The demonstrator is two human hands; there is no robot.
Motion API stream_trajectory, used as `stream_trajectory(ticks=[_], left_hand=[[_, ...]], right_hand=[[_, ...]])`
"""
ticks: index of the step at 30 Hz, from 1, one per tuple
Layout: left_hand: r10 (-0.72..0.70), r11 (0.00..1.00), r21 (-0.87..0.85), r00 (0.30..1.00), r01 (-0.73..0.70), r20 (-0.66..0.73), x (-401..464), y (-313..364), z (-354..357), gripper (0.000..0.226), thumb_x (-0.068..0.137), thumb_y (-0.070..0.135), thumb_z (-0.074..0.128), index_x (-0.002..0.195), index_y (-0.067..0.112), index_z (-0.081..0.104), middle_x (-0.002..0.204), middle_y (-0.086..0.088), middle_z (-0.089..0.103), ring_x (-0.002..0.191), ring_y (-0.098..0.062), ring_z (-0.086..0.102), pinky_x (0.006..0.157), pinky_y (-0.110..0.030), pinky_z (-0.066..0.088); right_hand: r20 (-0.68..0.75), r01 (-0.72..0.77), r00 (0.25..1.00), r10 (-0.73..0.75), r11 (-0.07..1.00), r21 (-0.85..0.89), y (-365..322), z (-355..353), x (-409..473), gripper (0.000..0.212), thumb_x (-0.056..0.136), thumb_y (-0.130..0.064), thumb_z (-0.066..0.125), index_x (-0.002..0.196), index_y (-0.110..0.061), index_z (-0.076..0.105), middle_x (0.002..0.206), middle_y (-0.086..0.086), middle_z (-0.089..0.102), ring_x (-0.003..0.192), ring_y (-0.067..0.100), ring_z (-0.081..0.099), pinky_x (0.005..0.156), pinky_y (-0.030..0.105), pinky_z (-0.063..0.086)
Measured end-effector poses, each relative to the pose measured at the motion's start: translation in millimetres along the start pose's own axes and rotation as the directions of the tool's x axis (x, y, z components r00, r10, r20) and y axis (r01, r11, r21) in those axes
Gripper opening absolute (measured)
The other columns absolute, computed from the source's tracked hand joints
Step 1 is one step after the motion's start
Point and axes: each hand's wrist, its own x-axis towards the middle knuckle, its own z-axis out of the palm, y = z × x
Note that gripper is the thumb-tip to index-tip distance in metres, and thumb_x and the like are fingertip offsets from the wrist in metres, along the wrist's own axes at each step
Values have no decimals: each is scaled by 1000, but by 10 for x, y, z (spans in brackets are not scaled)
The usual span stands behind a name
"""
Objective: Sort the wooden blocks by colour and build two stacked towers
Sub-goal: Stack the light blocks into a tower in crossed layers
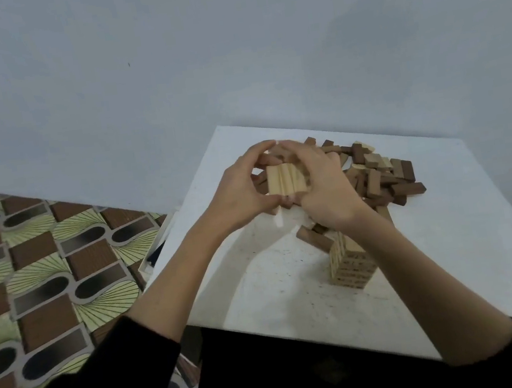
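Note:
Both hands hold a small bundle of light wooden blocks (285,179) side by side above the table. My left hand (241,192) grips the bundle from the left, and my right hand (318,185) grips it from the right with fingers curled over the top. Behind and to the right lies a loose pile of mostly dark brown blocks (382,174) with a few light ones mixed in. A light-coloured stacked tower (350,261) stands near the front of the table, partly hidden by my right forearm. A dark block (314,240) lies just left of it.
The white speckled table (448,233) stands against a pale grey wall. A patterned brown and green floor (41,280) lies to the left. A white box edge (154,249) shows beside the table's left side.

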Motion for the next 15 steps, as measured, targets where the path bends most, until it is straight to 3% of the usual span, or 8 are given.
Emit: stream_trajectory(ticks=[4,6,9,11,13,15], left_hand=[[41,999,-9,997,-41,65,-1,167,205,81,66,1,81,136,19,44,112,4,59,99,-2,55,83,-20,48],[47,999,3,993,-48,107,-4,200,303,82,66,4,81,137,21,44,111,6,60,102,-10,57,86,-23,49],[49,998,38,987,-56,155,-8,245,438,84,68,4,81,139,24,41,114,3,62,99,-20,60,74,-17,48],[58,997,45,981,-68,186,-15,295,533,83,68,4,80,140,21,41,114,3,61,96,-11,59,69,-14,46],[52,998,29,974,-60,221,-36,354,603,83,69,3,80,140,19,40,114,2,59,85,9,56,68,-9,45],[54,996,58,967,-70,247,-58,382,655,83,70,6,81,141,20,39,114,3,59,78,19,51,71,-4,41]], right_hand=[[18,-13,1000,14,999,-34,120,-270,-162,80,75,-4,72,142,-25,35,126,-3,49,117,21,40,100,35,33],[34,8,999,-8,1000,-13,191,-374,-257,81,71,-5,74,140,-25,38,121,-4,53,113,19,47,97,43,41],[49,-21,999,20,999,32,282,-502,-402,79,71,-10,77,139,-22,40,115,-5,55,106,15,50,93,37,44],[50,-48,998,45,997,62,373,-577,-502,77,72,-11,77,139,-24,40,113,-10,54,105,14,50,93,35,44],[54,-80,996,76,993,91,450,-639,-595,76,73,-13,76,138,-31,41,113,-13,54,111,21,49,96,40,44],[45,-102,994,98,991,92,513,-686,-673,75,74,-15,76,138,-34,41,114,-13,56,115,20,46,99,42,42]])
